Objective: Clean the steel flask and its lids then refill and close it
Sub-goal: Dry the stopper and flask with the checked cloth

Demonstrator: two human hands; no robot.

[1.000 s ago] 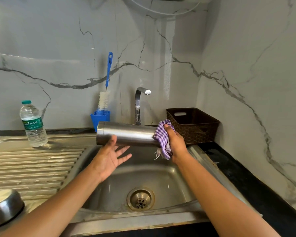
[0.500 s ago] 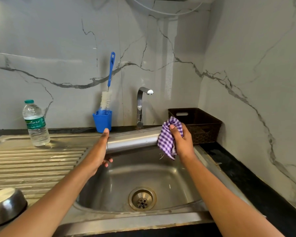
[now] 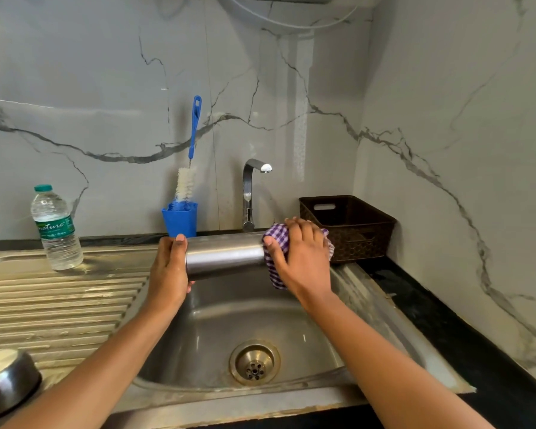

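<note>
The steel flask (image 3: pixel 226 254) lies sideways in the air above the sink basin (image 3: pixel 217 323). My left hand (image 3: pixel 169 267) grips its left end, palm over the end. My right hand (image 3: pixel 304 258) wraps a purple-and-white checked cloth (image 3: pixel 274 243) around the flask's right end, which is hidden under cloth and fingers. A clear plastic water bottle (image 3: pixel 56 229) with a green cap stands upright on the draining board at the left. No lids are in view.
A blue cup (image 3: pixel 180 222) holding a blue-handled bottle brush (image 3: pixel 194 140) stands behind the sink, next to the tap (image 3: pixel 251 193). A dark brown basket (image 3: pixel 348 226) sits at the back right. A steel bowl (image 3: pixel 7 382) lies upside down at the front left.
My left hand went from open under the flask to gripping its left end. My right hand rolled over the top of the cloth-covered end, and the flask levelled out.
</note>
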